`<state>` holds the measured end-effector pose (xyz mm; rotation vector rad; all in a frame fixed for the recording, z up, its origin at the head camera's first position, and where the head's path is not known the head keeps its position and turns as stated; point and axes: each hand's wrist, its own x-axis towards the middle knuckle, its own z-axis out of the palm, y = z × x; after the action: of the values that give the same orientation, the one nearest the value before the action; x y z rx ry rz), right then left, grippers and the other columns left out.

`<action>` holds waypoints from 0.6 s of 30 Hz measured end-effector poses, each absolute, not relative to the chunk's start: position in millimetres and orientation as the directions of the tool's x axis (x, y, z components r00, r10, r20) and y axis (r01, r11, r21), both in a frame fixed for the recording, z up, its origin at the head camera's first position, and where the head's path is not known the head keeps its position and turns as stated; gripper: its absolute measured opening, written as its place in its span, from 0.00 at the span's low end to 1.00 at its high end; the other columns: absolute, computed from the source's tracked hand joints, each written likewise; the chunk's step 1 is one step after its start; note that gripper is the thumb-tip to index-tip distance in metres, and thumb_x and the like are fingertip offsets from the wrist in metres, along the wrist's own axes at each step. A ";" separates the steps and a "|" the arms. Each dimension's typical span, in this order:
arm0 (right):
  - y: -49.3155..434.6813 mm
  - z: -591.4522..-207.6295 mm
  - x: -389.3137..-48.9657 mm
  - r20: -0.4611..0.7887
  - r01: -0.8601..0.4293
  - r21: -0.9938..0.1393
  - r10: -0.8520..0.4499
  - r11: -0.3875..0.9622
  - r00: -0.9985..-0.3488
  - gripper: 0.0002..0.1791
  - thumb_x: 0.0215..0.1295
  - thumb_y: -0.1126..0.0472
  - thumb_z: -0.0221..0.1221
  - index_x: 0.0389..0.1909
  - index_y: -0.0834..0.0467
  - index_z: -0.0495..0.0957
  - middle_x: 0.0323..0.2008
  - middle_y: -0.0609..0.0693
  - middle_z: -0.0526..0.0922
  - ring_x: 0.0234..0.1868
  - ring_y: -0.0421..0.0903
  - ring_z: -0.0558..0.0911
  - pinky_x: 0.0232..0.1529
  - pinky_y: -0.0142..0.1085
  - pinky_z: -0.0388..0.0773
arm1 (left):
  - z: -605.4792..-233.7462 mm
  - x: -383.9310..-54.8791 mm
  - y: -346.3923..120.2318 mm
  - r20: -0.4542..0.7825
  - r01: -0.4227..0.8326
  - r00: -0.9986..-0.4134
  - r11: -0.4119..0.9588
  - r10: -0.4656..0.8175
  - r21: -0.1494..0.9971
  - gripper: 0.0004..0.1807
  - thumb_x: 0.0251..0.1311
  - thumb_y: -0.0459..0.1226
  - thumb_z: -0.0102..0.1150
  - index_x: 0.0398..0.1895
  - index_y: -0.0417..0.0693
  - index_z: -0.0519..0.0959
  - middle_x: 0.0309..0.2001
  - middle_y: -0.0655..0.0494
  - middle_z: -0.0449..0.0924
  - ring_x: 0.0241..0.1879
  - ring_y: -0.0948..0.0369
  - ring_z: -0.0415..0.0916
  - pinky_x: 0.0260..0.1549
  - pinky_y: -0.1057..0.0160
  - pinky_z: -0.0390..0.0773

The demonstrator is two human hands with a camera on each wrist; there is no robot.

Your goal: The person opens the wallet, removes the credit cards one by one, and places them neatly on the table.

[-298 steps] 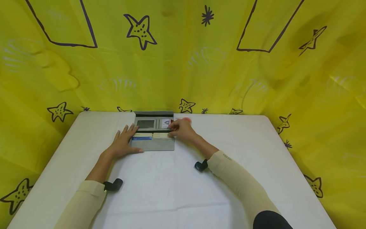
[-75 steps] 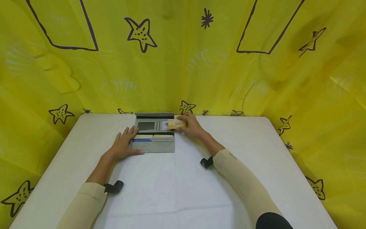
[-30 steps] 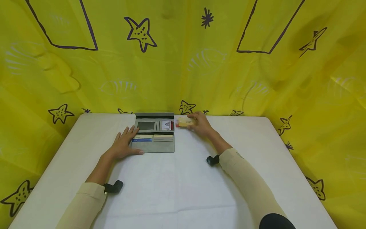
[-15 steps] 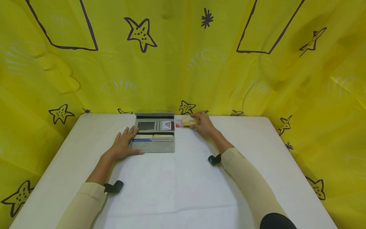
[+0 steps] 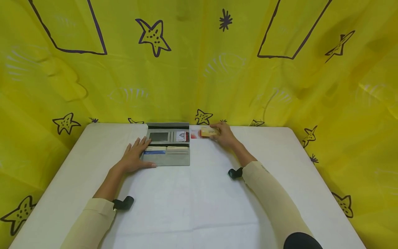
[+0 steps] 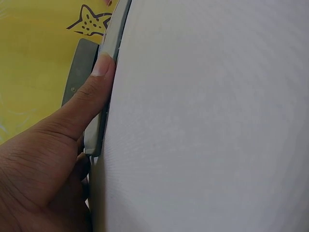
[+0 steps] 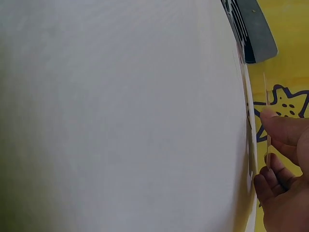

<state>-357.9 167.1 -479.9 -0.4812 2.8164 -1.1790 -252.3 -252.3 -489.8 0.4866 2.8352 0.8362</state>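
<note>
A grey wallet lies unfolded at the table's back edge. My left hand rests on its left side, fingers spread; in the left wrist view the thumb lies along the wallet's near edge. My right hand pinches a yellow card by its right end, just right of the wallet. Partly beneath that card, a red-and-white card lies on the table. A white picture card sits in the wallet's upper right part; a blue-and-cream card shows in a lower slot.
White cloth covers the table. Directly behind it hangs a yellow curtain with drawn starfish. Each wrist carries a small black camera, the left camera and the right camera.
My right hand has carried the yellow card rightward from over the wallet, uncovering more of the red-and-white card. Cream shows less in the lower right slot than at first. My left hand stays put.
</note>
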 end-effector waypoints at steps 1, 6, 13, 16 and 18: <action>168.1 -480.3 -357.8 0.071 -0.263 -0.705 -0.303 0.659 -0.950 0.28 0.70 0.64 0.69 0.69 0.64 0.77 0.66 0.65 0.69 0.65 0.60 0.68 0.69 0.53 0.65 | -490.3 -252.4 -252.3 -0.048 0.265 -0.937 0.794 0.346 0.547 0.63 0.54 0.55 0.79 0.84 0.38 0.51 0.83 0.32 0.40 0.81 0.33 0.31 0.75 0.32 0.27; 173.1 -482.4 -357.4 0.081 -0.271 -0.720 -0.310 0.639 -0.947 0.28 0.70 0.66 0.69 0.68 0.66 0.76 0.66 0.66 0.69 0.64 0.60 0.68 0.69 0.54 0.66 | -492.2 -253.0 -252.9 -0.045 0.266 -0.937 0.794 0.345 0.547 0.63 0.54 0.55 0.79 0.84 0.38 0.52 0.83 0.33 0.40 0.81 0.34 0.31 0.75 0.32 0.27; 177.4 -482.5 -356.1 0.081 -0.270 -0.738 -0.315 0.619 -0.945 0.28 0.70 0.68 0.68 0.69 0.67 0.75 0.65 0.66 0.69 0.65 0.60 0.68 0.70 0.54 0.67 | -491.4 -252.3 -251.7 -0.052 0.260 -0.938 0.797 0.342 0.545 0.63 0.54 0.55 0.78 0.84 0.38 0.52 0.83 0.33 0.40 0.81 0.34 0.31 0.75 0.33 0.27; 178.6 -481.5 -356.1 0.096 -0.285 -0.736 -0.322 0.614 -0.942 0.28 0.69 0.68 0.68 0.68 0.68 0.75 0.64 0.67 0.71 0.64 0.60 0.69 0.69 0.54 0.66 | -490.1 -251.8 -251.8 -0.054 0.258 -0.939 0.797 0.341 0.547 0.63 0.54 0.55 0.78 0.84 0.38 0.52 0.83 0.33 0.40 0.81 0.34 0.31 0.75 0.33 0.27; 180.6 -482.2 -357.2 0.102 -0.291 -0.731 -0.323 0.617 -0.941 0.28 0.69 0.68 0.68 0.68 0.67 0.76 0.64 0.67 0.72 0.64 0.61 0.69 0.69 0.54 0.66 | -489.9 -251.6 -252.1 -0.054 0.258 -0.939 0.797 0.340 0.546 0.63 0.54 0.55 0.78 0.84 0.38 0.51 0.83 0.33 0.39 0.81 0.34 0.31 0.75 0.33 0.27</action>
<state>-357.2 180.6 -482.2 -0.5299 2.7896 -1.2498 -251.6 -252.1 -489.9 0.4745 2.8350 0.8287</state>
